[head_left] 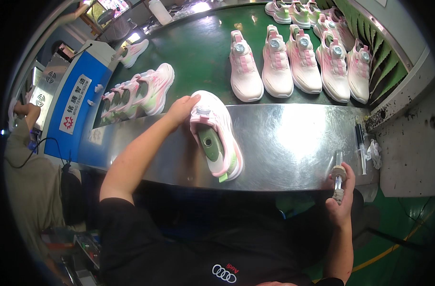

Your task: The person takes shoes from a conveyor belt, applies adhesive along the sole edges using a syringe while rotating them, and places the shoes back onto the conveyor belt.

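My left hand (183,108) grips a white and pink sneaker (231,131) by its toe, above the steel strip. The sneaker's heel with a green pull tab points toward me, and its green insole shows through the opening. Out to the right, near the strip's front edge, my right hand (343,205) is closed on a slim tool (339,177) with a clear upper end and beige wrapped parts. What kind of tool it is I cannot make out.
A steel strip (270,143) fronts a green conveyor belt (198,47). Several sneakers (246,71) stand at the far right, more (153,88) at the left. Beside the right-hand machine wall lie a slim pen-like item (362,155) and crumpled white tissue (373,153). A blue machine (79,100) borders the left.
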`<act>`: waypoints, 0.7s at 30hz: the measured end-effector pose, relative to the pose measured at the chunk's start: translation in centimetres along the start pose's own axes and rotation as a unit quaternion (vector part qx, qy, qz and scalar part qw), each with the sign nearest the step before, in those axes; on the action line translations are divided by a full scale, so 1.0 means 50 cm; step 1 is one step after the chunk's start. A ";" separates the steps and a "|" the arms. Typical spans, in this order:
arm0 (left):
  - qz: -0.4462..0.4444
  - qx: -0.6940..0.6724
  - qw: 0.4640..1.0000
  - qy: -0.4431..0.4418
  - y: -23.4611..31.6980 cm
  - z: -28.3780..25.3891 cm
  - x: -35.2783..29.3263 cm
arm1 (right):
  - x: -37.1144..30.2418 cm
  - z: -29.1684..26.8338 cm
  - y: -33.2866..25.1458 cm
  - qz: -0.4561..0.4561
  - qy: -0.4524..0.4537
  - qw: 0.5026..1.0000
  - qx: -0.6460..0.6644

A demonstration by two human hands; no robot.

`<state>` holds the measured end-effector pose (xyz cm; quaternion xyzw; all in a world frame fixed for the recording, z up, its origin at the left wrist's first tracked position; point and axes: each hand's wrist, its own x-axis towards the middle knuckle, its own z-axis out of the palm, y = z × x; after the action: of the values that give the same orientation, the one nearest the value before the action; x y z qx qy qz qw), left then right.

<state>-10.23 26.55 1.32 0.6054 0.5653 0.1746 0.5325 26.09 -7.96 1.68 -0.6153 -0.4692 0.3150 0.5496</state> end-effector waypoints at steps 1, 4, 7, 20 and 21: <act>0.001 -0.003 1.000 0.000 0.002 0.008 -0.006 | 0.002 0.002 -0.003 -0.001 -0.001 1.000 -0.002; 0.044 -0.204 0.978 -0.005 0.058 0.068 -0.065 | 0.005 0.004 -0.017 0.008 0.016 1.000 0.025; 0.081 -0.264 0.960 -0.041 0.111 0.120 -0.102 | 0.007 0.004 -0.024 0.035 0.003 0.998 0.053; 0.245 -0.500 0.813 -0.168 0.129 0.220 -0.178 | 0.028 0.059 -0.183 0.014 -0.120 0.938 0.326; 0.238 -0.505 0.808 -0.189 0.124 0.220 -0.183 | 0.037 0.067 -0.197 -0.011 -0.173 0.901 0.398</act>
<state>-0.94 14.94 6.02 0.3877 0.1237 0.4394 0.8008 21.47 -5.41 10.84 -0.2761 -0.3994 0.5709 0.6621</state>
